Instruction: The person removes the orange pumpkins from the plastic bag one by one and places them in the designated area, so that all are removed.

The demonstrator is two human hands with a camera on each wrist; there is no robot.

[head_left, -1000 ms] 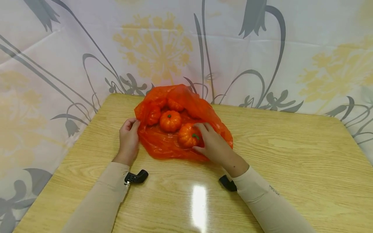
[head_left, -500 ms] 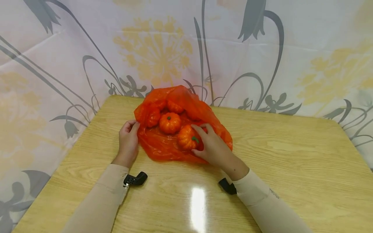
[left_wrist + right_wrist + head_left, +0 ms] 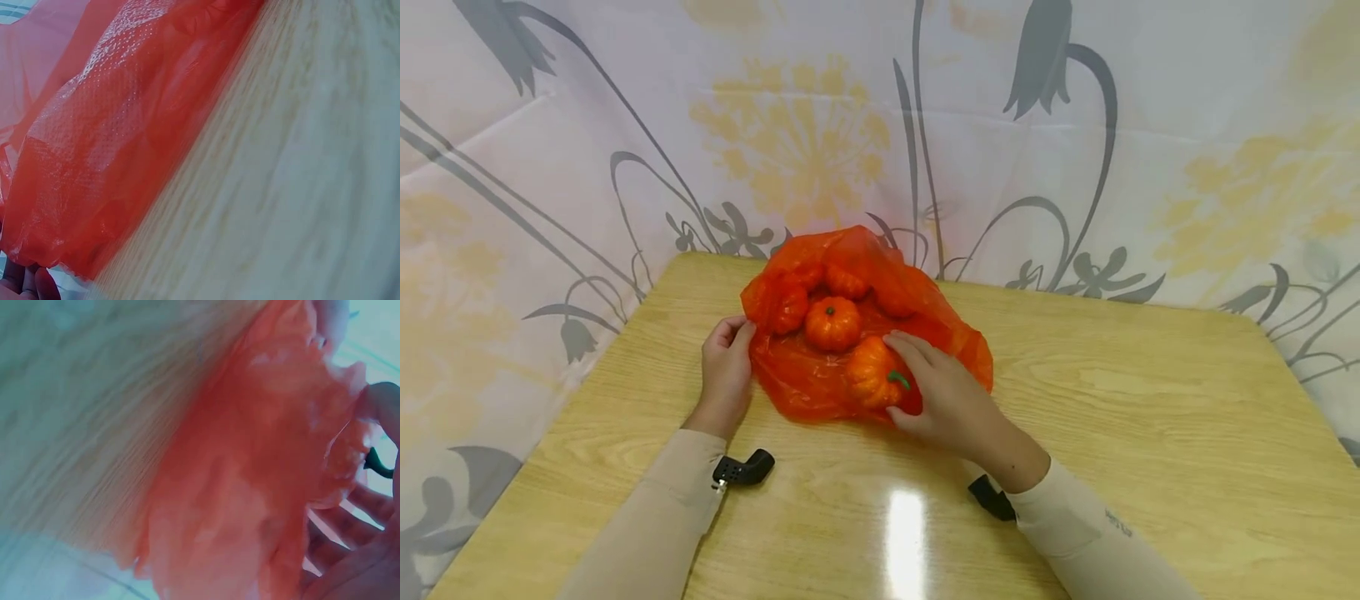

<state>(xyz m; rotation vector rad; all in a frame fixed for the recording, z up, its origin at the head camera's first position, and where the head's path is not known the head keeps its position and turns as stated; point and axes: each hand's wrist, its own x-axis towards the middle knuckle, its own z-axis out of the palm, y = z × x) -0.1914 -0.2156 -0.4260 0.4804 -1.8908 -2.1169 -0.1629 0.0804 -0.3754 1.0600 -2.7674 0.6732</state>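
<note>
An orange plastic bag [image 3: 805,392] lies wide-mouthed on the table, with several small orange pumpkins inside. One pumpkin [image 3: 833,324] with a dark green stem sits near the bag's middle, and others show through the film behind it. My left hand [image 3: 727,367] pinches the bag's left edge between thumb and fingers; the left wrist view shows its fingertips at the film. At the bag's front right, my right hand [image 3: 955,404] grips a pumpkin [image 3: 872,373] whose green stem faces the palm. That pumpkin also appears in the right wrist view, partly behind the film.
The wood-grain table [image 3: 1150,417] extends to both sides of the bag. Behind it hangs a flower-patterned cloth [image 3: 985,167]. A black camera mount [image 3: 745,468] sticks out from the left wrist, another [image 3: 992,497] from the right.
My right hand and its pumpkin have shifted slightly toward the bag's front edge. The left hand keeps its hold on the bag. The whole head view has tilted up a little.
</note>
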